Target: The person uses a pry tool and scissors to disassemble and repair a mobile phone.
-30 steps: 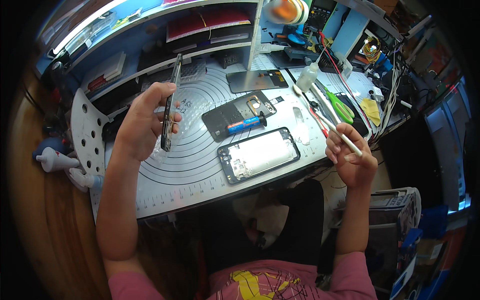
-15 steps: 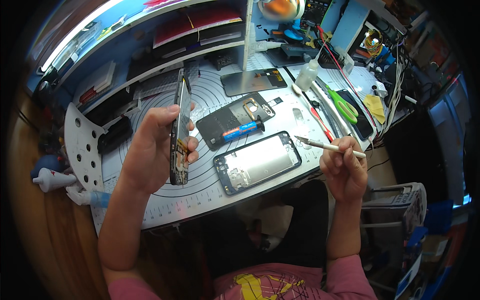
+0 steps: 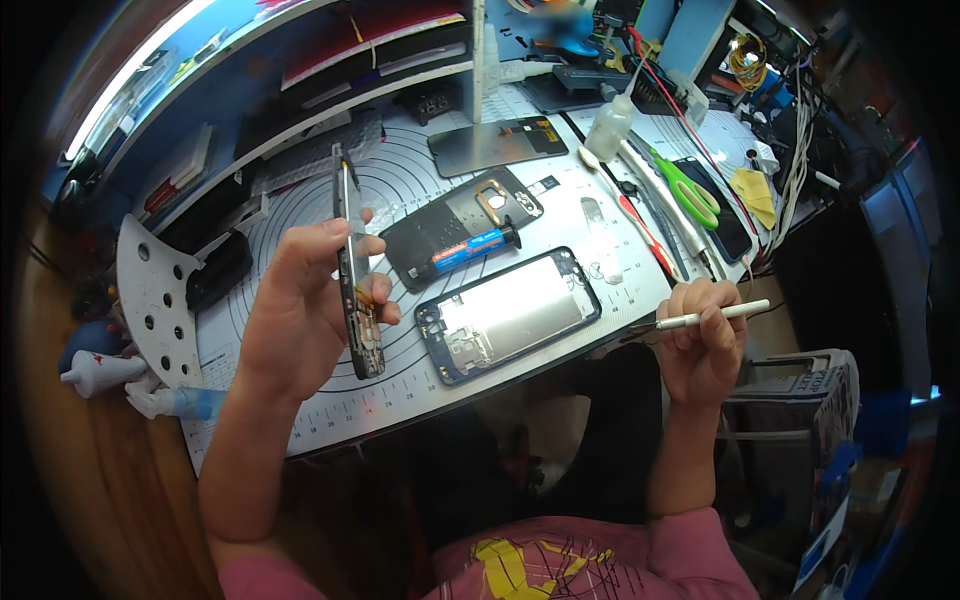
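My left hand [image 3: 295, 305] grips a slim dark phone assembly [image 3: 352, 285] on edge, its circuitry showing at the lower end. In my right hand [image 3: 700, 355] is a slender white-handled tool [image 3: 742, 309] with a thin tip, held above the work mat's right front edge. Between my hands, an opened phone frame [image 3: 520, 305] with a silver plate lies on the mat [image 3: 300, 412]. Behind it rests a dark back panel [image 3: 410, 240] with a blue-labelled syringe [image 3: 465, 250] across it. Farther back is another dark panel [image 3: 470, 150].
At the right sit a dropper bottle [image 3: 610, 128], green scissors [image 3: 690, 190], a red-and-white brush [image 3: 635, 225], a dark phone and cables. A white perforated stand [image 3: 155, 290] and bottles [image 3: 100, 372] occupy the left edge. Shelves [image 3: 370, 95] line the back.
My left hand and the phone assembly have moved down in the picture, showing more of the phone's lower end. My right hand has turned, bringing the tool to a flatter, then slightly rising angle.
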A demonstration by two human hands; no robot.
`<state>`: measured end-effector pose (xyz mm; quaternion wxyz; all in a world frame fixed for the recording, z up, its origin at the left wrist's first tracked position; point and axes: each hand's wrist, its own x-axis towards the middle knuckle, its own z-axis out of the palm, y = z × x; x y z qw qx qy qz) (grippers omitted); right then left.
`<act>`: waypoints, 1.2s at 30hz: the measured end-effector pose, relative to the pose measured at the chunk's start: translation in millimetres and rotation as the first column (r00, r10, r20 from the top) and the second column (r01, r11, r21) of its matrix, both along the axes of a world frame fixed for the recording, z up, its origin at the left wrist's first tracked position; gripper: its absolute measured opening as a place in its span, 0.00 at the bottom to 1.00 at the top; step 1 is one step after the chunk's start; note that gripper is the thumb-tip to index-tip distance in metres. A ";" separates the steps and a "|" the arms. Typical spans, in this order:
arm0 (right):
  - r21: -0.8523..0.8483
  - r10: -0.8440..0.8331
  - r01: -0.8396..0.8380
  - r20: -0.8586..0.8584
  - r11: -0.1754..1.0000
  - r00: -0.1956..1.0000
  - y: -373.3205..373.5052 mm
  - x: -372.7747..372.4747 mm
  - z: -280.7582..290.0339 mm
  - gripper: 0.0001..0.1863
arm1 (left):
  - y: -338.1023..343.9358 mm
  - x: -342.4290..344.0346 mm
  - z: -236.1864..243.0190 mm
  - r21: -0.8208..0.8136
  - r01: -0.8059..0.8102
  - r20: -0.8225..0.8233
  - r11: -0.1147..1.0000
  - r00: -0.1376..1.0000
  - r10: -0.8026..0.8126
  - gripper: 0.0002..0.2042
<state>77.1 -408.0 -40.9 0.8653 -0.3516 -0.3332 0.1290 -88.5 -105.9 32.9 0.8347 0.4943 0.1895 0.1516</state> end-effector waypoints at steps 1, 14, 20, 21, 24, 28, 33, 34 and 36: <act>0.016 -0.016 0.016 0.022 1.000 1.000 -5.9 -0.8 -2.2 0.12 | 0.0 -1.8 1.2 -0.006 -0.003 -0.005 1.000 1.000 0.003 0.28; -0.159 -0.656 0.768 0.431 0.620 0.619 -27.5 -35.0 -67.7 0.11 | -6.3 1.6 -6.6 -0.077 0.043 0.049 0.996 0.998 -0.039 0.30; -0.120 -0.708 0.746 0.246 0.656 0.662 -20.9 -29.2 -72.0 0.09 | -6.3 3.1 -5.6 -0.012 0.014 0.027 1.000 1.000 -0.014 0.31; -0.116 -0.712 0.744 0.227 0.658 0.665 -21.0 -28.8 -72.7 0.08 | -6.5 3.7 -6.1 -0.006 0.011 0.024 1.000 1.000 -0.011 0.31; -0.092 -0.731 0.749 0.167 0.656 0.661 -22.7 -25.5 -75.8 0.07 | -8.5 5.8 -7.7 0.004 0.004 0.015 1.000 1.000 -0.004 0.31; -0.101 -0.769 0.773 0.076 0.627 0.634 -27.4 -15.7 -79.8 0.06 | -9.5 6.6 -8.6 0.012 0.006 0.011 1.000 1.000 -0.006 0.30; -0.096 -0.776 0.775 0.036 0.625 0.630 -25.8 -9.8 -78.4 0.07 | -9.3 6.1 -8.3 0.006 0.013 0.017 1.000 1.000 -0.014 0.30; -0.095 -0.773 0.772 0.030 0.628 0.633 -25.5 -9.5 -78.5 0.07 | -9.7 6.4 -8.0 0.006 0.013 0.017 1.000 1.000 -0.013 0.30; -0.116 -0.773 0.770 0.030 0.627 0.634 -26.1 -10.4 -82.8 0.07 | -10.1 6.4 -7.9 0.005 0.009 0.016 1.000 1.000 -0.009 0.30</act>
